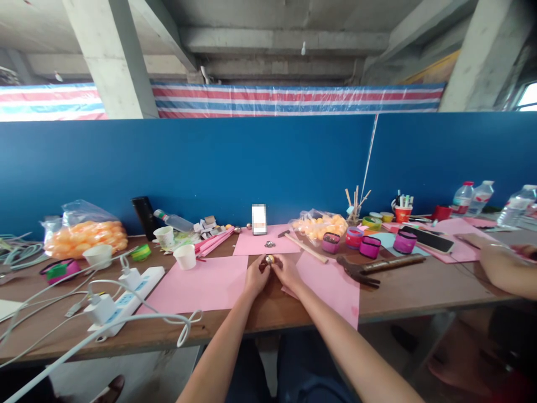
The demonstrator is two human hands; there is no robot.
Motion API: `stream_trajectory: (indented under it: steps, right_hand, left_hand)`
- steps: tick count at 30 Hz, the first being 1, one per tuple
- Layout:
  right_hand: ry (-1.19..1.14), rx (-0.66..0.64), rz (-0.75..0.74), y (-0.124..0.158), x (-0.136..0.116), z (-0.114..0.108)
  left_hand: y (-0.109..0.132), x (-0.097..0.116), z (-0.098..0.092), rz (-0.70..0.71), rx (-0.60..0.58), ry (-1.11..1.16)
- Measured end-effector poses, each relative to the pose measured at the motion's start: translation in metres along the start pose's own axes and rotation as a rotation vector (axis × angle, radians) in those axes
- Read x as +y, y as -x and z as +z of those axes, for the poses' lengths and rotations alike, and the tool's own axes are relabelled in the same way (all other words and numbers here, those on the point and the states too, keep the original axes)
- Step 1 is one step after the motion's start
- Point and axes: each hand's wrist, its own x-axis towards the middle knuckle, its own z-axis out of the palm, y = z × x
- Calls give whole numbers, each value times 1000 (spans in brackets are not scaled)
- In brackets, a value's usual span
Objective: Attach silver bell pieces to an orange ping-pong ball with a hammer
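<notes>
My left hand (255, 275) and my right hand (285, 271) meet at the middle of the wooden table (403, 294), fingers pinched together around a small round gold-coloured object (269, 259). Both hands are closed on it from either side. They rest between two pink paper sheets, one on the left (201, 285) and one on the right (331, 282). A small pile of silvery bits (269, 244) lies on a third pink sheet (251, 244) just beyond my hands. A hammer (377, 267) lies to the right.
A white power strip (126, 299) with cables sits at the left, by paper cups (185, 257) and a bag of orange balls (84, 235). Pink tape rolls (370, 247), a second bag of balls (321, 224) and a phone (428, 239) lie right. Another person's arm (501, 268) rests at far right.
</notes>
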Motion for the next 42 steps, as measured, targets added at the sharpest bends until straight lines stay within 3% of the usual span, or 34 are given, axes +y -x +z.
stream_trajectory:
  steps: [42]
  right_hand:
    - [-37, -6, 0, 0, 1, 1]
  left_hand:
    - [1, 0, -1, -65, 28, 41]
